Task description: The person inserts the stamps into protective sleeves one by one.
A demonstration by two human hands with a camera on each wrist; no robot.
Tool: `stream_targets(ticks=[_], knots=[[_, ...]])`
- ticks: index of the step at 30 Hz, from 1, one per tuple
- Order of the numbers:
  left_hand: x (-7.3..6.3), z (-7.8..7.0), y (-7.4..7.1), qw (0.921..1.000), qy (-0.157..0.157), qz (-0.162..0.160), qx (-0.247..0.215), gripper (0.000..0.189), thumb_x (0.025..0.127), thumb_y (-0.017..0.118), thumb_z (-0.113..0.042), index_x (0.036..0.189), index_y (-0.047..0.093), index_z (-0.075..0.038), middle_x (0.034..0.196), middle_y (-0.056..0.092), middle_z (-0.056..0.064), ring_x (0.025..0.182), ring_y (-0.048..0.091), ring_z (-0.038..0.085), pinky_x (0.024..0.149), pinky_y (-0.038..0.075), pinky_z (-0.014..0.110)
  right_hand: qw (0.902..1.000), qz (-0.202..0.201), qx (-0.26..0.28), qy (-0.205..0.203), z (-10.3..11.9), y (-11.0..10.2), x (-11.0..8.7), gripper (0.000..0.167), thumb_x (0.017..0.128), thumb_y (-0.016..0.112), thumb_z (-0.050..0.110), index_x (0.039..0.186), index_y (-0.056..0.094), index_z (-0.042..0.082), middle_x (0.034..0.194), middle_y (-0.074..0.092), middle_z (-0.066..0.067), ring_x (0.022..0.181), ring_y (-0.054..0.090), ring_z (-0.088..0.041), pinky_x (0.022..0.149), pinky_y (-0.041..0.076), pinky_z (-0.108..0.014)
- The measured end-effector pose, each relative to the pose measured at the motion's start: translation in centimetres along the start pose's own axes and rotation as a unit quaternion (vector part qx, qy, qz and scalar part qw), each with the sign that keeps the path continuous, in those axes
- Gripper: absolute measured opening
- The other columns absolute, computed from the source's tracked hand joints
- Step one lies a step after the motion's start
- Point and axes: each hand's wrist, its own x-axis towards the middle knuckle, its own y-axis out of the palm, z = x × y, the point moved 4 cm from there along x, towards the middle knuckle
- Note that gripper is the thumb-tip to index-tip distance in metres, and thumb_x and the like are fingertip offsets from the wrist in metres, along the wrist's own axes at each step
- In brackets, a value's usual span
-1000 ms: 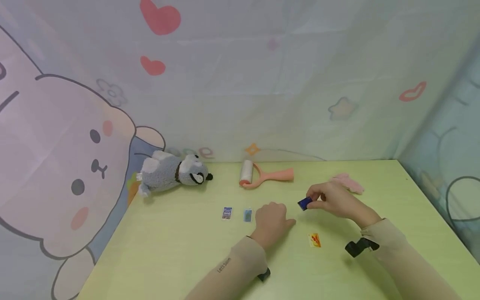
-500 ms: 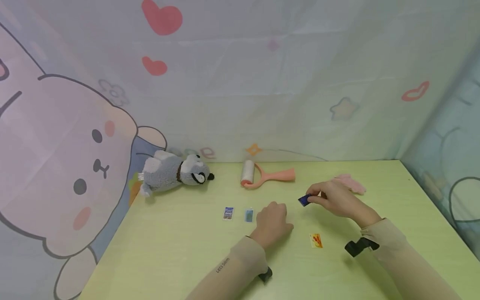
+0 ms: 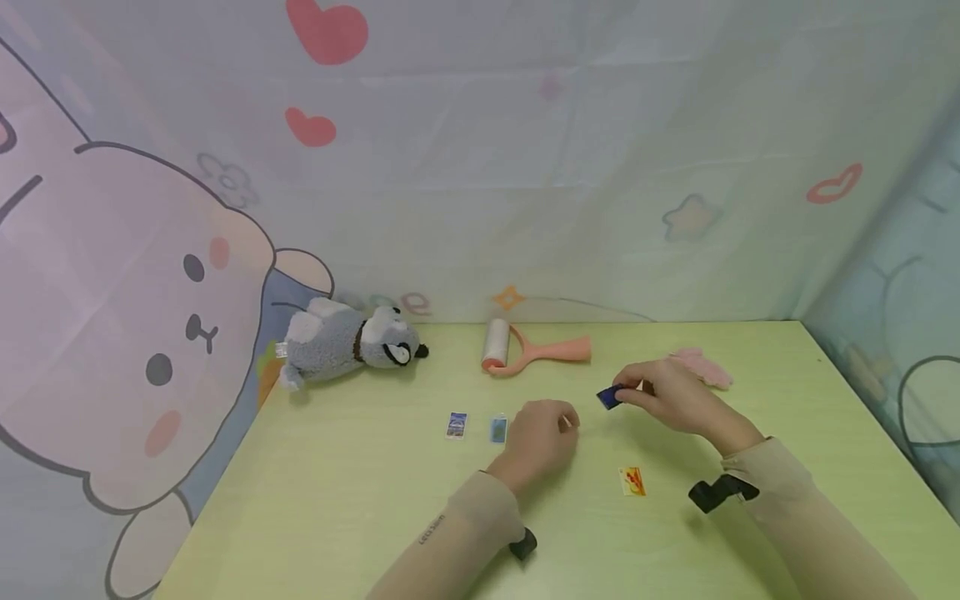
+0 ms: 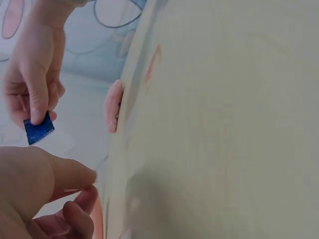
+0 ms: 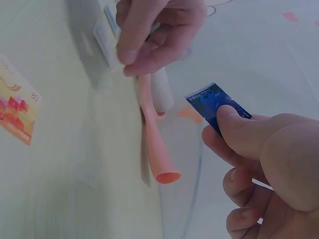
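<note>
My right hand (image 3: pixel 667 396) pinches a dark blue postage stamp (image 5: pixel 209 102) between thumb and index finger, raised over the table. The stamp's toothed edge shows in the right wrist view. To its left, my left hand (image 3: pixel 542 437) has curled fingers, with thumb tip and index tip close together and nothing visible between them. A light blue stamp (image 3: pixel 498 429) lies just left of that hand, and a purple-blue stamp (image 3: pixel 457 425) is farther left. Between the forearms lies a yellow and orange stamp (image 3: pixel 632 481).
A lint roller (image 3: pixel 555 350) with a peach handle lies at the table's back edge. The grey plush animal (image 3: pixel 326 343) is on its side at the back left. Behind my right hand sits a fuzzy pink item (image 3: pixel 702 367). A printed cloth (image 3: pixel 480 183) hangs behind the table (image 3: pixel 360 508).
My left thumb, which stuck out to the right, has drawn in toward the index finger, and the left hand has turned slightly. The right hand keeps its pinch on the stamp, nearly still.
</note>
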Motion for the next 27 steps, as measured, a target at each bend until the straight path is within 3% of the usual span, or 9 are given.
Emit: stream_targets(ticks=[8,12,16,22,27], knots=[[0.1,1.3,-2.1,0.9923,-0.007,-0.038,-0.118,0.011,0.1,0.074,-0.028,0.092,0.079,-0.023,0.088,0.072,-0.015,0.085,0.063,0.006,0.079,0.052,0.028,0.9991,-0.03,0.026,0.013,0.0,-0.3,0.2,0.006,0.097,0.077,0.014,0.1,0.077,0.019,0.084,0.07,0.01,0.065,0.055,-0.01,0.056,0.045,-0.026],[-0.1,2.4,-3.1,0.9861,0.005,-0.044,-0.16,0.01,0.1,0.075,-0.025,0.092,0.08,-0.021,0.086,0.075,-0.014,0.081,0.066,0.002,0.076,0.054,0.026,0.9993,-0.031,0.015,0.017,0.2,-0.1,0.5,0.006,0.098,0.077,0.016,0.103,0.077,0.02,0.086,0.071,0.011,0.068,0.057,-0.009,0.057,0.046,-0.026],[-0.1,3.3,-4.2,0.9841,0.012,-0.044,-0.171,0.009,0.099,0.076,-0.023,0.093,0.081,-0.02,0.086,0.077,-0.013,0.077,0.066,0.002,0.072,0.054,0.024,0.9991,-0.038,0.015,0.009,0.6,0.2,0.8,0.007,0.1,0.075,0.017,0.106,0.077,0.019,0.088,0.072,0.009,0.069,0.058,-0.008,0.056,0.046,-0.027],[-0.3,4.5,-5.8,0.9807,-0.002,-0.058,-0.187,0.006,0.095,0.081,-0.025,0.091,0.082,-0.021,0.089,0.077,-0.011,0.076,0.065,0.007,0.07,0.055,0.027,0.9978,-0.058,0.029,0.005,1.2,0.5,1.2,0.008,0.102,0.072,0.016,0.107,0.079,0.016,0.093,0.074,0.003,0.073,0.06,-0.008,0.057,0.047,-0.027],[-0.5,4.9,-6.5,0.9776,-0.002,-0.067,-0.2,0.007,0.094,0.082,-0.026,0.091,0.083,-0.02,0.089,0.079,-0.008,0.074,0.066,0.008,0.068,0.056,0.027,0.9953,-0.086,0.046,0.001,2.0,1.0,1.6,0.007,0.099,0.076,0.016,0.105,0.08,0.015,0.092,0.075,0.004,0.073,0.061,-0.01,0.06,0.049,-0.027]])
